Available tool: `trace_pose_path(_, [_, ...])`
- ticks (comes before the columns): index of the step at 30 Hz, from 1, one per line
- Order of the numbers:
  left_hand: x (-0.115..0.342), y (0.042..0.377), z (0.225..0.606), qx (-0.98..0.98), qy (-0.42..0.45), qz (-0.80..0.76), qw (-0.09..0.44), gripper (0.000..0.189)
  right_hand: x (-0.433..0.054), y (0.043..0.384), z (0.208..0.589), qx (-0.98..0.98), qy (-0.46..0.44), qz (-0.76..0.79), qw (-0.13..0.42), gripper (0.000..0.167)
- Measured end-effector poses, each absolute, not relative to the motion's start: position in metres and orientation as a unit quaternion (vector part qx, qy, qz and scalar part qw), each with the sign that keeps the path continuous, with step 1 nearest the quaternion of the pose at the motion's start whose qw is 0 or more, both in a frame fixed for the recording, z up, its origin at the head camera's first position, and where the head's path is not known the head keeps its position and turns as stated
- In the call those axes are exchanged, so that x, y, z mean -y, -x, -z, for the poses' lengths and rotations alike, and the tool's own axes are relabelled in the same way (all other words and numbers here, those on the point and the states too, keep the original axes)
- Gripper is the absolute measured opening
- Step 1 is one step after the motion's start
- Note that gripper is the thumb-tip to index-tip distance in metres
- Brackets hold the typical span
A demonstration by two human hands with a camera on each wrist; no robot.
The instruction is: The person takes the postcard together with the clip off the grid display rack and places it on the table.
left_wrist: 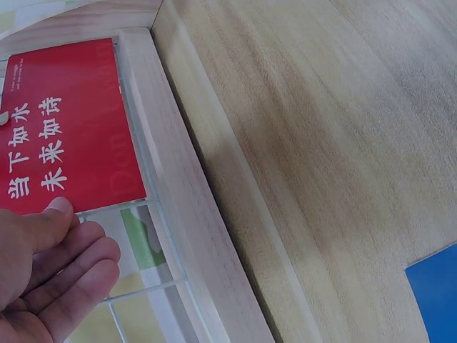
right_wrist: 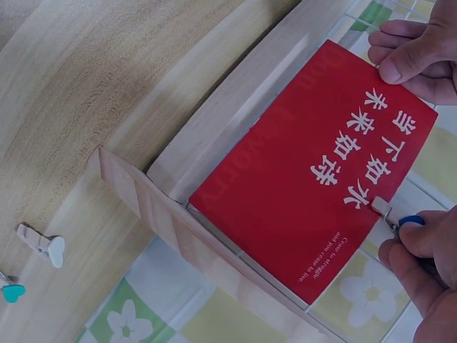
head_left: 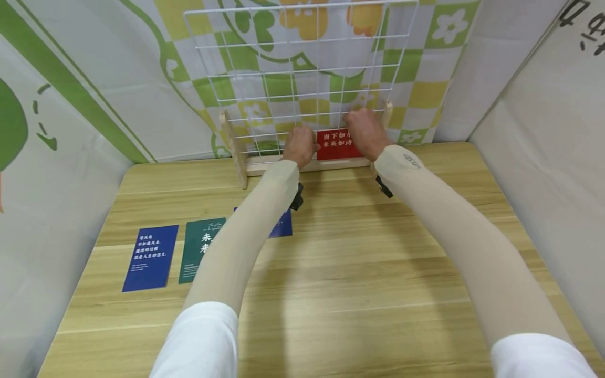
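Upright at the back of the table stands a white wire grid (head_left: pixel 302 6) in a wooden base (head_left: pixel 264 167). A red card (head_left: pixel 333 148) with white Chinese writing lies against its lowest part, at the right. My left hand (head_left: pixel 300 146) pinches the card's left edge, thumb in front. At the card's top edge, my right hand (head_left: pixel 367 132) grips a small wooden clothespin (right_wrist: pixel 381 207) with a blue decoration. The clothespin's tip overlaps the card's face; it is hidden behind the right hand in the head view.
On the table's left lie a blue card (head_left: pixel 151 257), a green card (head_left: pixel 200 249) and another blue card (head_left: pixel 283 226), the latter two partly behind the left arm. Clothespins with a white heart (right_wrist: pixel 56 251) and a teal heart (right_wrist: pixel 13 293) lie near the base's right foot (right_wrist: pixel 128 189).
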State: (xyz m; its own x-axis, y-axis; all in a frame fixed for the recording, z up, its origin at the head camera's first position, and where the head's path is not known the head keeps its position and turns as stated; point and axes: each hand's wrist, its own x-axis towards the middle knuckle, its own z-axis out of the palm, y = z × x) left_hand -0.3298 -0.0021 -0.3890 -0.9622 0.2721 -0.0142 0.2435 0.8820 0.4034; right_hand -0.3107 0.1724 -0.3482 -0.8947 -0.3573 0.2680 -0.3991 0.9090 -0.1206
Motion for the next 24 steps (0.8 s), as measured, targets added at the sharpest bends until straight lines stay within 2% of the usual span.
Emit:
trace_pose_path(6, [0.007, 0.33, 0.388, -0.967, -0.151, -0.204, 0.032, 0.017, -0.173, 0.312, 0.343, 0.972, -0.185, -0.107, 0.096, 0.028])
trace_pose_path(16, [0.015, 0.331, 0.388, -0.959, -0.203, -0.199, 0.017, 0.025, -0.175, 0.31, 0.338, 0.968, -0.203, -0.109, 0.095, 0.025])
trace_pose_path(24, [0.018, 0.331, 0.383, -0.955, -0.207, -0.212, 0.018, 0.027, -0.176, 0.307, 0.331, 0.97, -0.198, -0.113, 0.084, 0.024])
